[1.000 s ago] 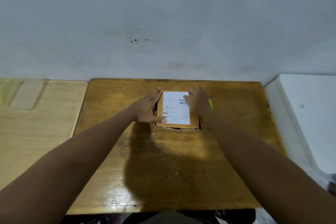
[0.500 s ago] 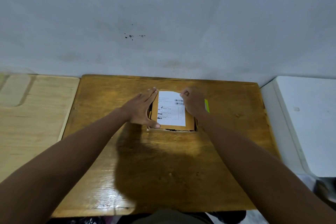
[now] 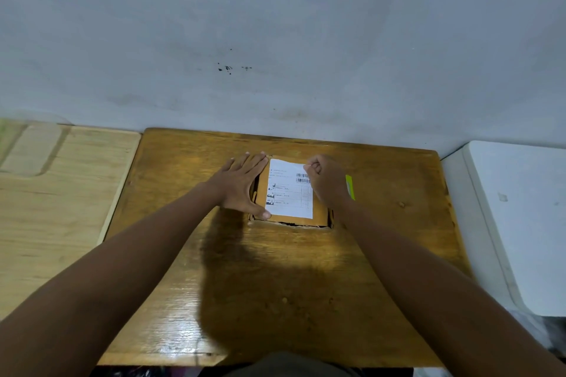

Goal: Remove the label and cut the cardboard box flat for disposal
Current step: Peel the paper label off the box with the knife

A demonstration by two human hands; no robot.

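While the left hand (image 3: 242,185) lies flat with its fingers straight and together against the left side of the cardboard box (image 3: 291,217), thumb pressed on the near-left corner of its top, the right hand (image 3: 329,182) has gone from resting open over the right edge of the label (image 3: 290,190) a second ago to a curled pinch at the label's far-right corner. In the head view, the only one given, that corner looks nipped between thumb and forefinger, though whether it has actually lifted off the cardboard is too small to tell. The rest of the label still lies flat on the box top, which suggests the peel has only just begun.

The box sits on the brown wooden table (image 3: 275,300), toward the wall side and about midway across. It is still whole, with no cut visible. Just right of the box, partly hidden behind the right wrist, lies a yellow-green object (image 3: 349,187), possibly a cutter, though I cannot be sure. Left of the table is a paler wooden board (image 3: 61,193); right of it, a white surface (image 3: 514,217).

By my reading, the shift from flat hand to pinch marks the start of label removal, with the left hand bracing the box. Cutting the box flat remains entirely ahead.
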